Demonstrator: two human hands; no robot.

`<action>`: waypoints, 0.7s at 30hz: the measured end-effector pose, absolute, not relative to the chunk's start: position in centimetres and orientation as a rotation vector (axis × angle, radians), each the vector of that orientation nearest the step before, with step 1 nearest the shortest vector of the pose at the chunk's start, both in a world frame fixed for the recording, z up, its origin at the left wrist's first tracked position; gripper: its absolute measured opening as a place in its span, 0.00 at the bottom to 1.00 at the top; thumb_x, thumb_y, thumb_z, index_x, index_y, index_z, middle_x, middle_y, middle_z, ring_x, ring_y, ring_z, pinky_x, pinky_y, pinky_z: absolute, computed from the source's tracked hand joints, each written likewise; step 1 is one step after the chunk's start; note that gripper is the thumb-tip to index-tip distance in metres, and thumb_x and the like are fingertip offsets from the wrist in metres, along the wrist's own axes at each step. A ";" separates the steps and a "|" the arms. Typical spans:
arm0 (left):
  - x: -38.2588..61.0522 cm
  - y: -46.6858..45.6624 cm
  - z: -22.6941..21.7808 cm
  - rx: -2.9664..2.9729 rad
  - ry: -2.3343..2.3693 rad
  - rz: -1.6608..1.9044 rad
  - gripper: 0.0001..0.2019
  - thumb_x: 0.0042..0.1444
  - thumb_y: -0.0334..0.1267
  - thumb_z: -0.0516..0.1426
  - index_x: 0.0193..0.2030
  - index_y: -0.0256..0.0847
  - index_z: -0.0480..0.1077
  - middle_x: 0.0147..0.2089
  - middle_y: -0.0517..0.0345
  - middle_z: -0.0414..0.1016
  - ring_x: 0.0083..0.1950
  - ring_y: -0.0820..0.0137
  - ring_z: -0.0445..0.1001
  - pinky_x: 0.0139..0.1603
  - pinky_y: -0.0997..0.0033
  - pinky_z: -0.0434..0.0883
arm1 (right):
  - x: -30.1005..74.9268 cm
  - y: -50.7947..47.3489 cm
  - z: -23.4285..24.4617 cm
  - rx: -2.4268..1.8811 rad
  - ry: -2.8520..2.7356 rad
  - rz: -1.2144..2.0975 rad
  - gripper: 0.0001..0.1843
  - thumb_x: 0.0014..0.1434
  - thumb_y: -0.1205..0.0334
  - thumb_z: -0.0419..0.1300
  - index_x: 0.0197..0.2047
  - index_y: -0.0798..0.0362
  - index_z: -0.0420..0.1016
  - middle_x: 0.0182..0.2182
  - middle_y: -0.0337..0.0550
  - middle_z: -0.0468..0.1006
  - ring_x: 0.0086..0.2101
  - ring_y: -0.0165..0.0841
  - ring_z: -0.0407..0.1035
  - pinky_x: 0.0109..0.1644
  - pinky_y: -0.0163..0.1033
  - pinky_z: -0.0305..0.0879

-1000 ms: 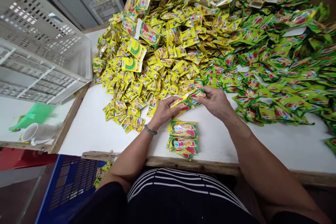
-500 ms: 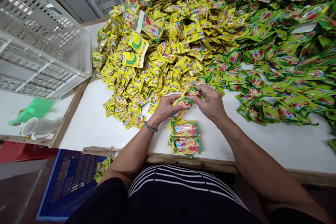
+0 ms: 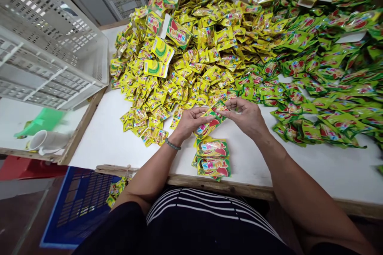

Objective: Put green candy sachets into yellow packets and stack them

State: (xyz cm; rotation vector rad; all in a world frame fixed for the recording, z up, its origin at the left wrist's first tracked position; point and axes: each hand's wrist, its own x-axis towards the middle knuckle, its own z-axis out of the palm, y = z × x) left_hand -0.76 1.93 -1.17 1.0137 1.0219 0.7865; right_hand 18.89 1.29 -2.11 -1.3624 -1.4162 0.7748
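Note:
My left hand (image 3: 191, 122) is closed around a small printed candy box (image 3: 206, 126), thumb on its face. At the box's upper right end, my right hand (image 3: 245, 114) pinches a green candy packet (image 3: 220, 107) that overlaps the box end; how far it sits inside I cannot tell. Just below my hands, printed candy boxes (image 3: 213, 157) lie stacked near the table's front edge. Yellow candy packets (image 3: 158, 113) spread up to my left hand, and green candy packets (image 3: 311, 123) lie to the right of my right hand.
A white plastic crate (image 3: 54, 48) stands tilted at the left. Beside it are a white mug (image 3: 49, 141) and a green plastic piece (image 3: 42, 121). Opened boxes (image 3: 178, 34) lie on the heap. A blue crate (image 3: 74, 203) is below the wooden table edge (image 3: 245, 188).
My right hand has drawn slightly right and its fingers have shifted on the green packet, so more of the packet shows. The whole view has moved a little.

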 end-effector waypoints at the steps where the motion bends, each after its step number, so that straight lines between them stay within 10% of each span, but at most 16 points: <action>1: -0.8 1.9 -1.2 1.006 1.018 0.793 0.27 0.37 0.47 0.72 0.45 0.36 0.78 0.36 0.54 0.82 0.32 0.69 0.78 0.34 0.71 0.74 | 18.8 1.2 -2.1 -1.365 -1.420 0.751 0.14 0.46 0.50 0.70 0.32 0.50 0.78 0.29 0.41 0.79 0.32 0.35 0.70 0.40 0.44 0.68; 13: -0.3 1.7 -1.2 1.012 0.965 0.842 0.27 0.36 0.45 0.73 0.45 0.37 0.77 0.40 0.54 0.82 0.37 0.67 0.79 0.41 0.67 0.75 | 17.4 0.4 -1.3 -1.277 -1.645 0.801 0.17 0.61 0.47 0.57 0.26 0.47 0.76 0.31 0.43 0.79 0.39 0.40 0.74 0.48 0.47 0.68; 21: -0.2 1.8 -0.5 1.022 1.075 1.083 0.37 0.44 0.49 0.69 0.60 0.44 0.62 0.35 0.59 0.79 0.30 0.68 0.77 0.32 0.69 0.73 | 17.0 0.2 -1.5 -1.244 -1.354 0.773 0.14 0.57 0.50 0.63 0.44 0.47 0.75 0.45 0.46 0.78 0.49 0.41 0.71 0.49 0.47 0.70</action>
